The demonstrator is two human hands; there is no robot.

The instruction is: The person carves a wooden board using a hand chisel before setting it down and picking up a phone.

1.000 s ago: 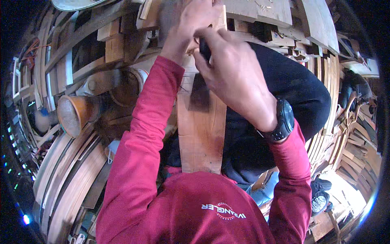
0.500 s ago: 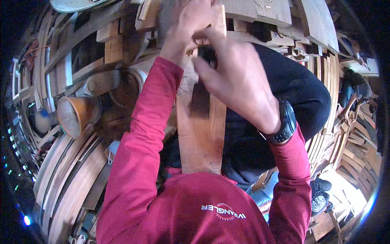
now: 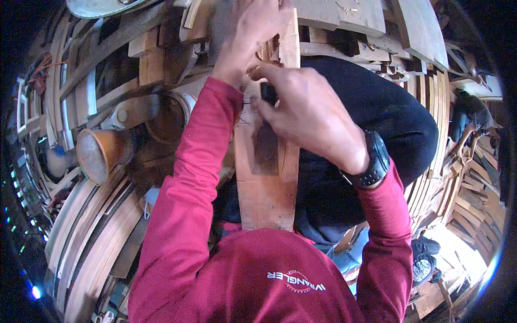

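Observation:
A long wooden board [image 3: 266,199] runs from my lap toward the top of the view. Pencil-like lines cross it, and rough, cut-looking wood [image 3: 267,51] shows near its far end. Over that far end lies my left hand [image 3: 258,24], its fingers bent and partly cut off by the frame edge. My right hand [image 3: 309,110], with a black watch on the wrist, is closed above the middle of the board around a dark object [image 3: 267,92], mostly hidden by the fingers. A dark patch [image 3: 265,148] below it looks like a shadow.
Left of my arm lies an orange-brown cup-shaped container [image 3: 102,153]. Curved wooden strips [image 3: 97,231] are stacked at lower left. Planks [image 3: 344,13] with shavings lie at the far side, and stacked wood scraps [image 3: 474,199] fill the right. My dark-clothed leg [image 3: 371,124] is beside the board.
My right hand has shifted slightly down and left, and the dark patch on the board reaches lower. My left hand stays nearly in place at the far end.

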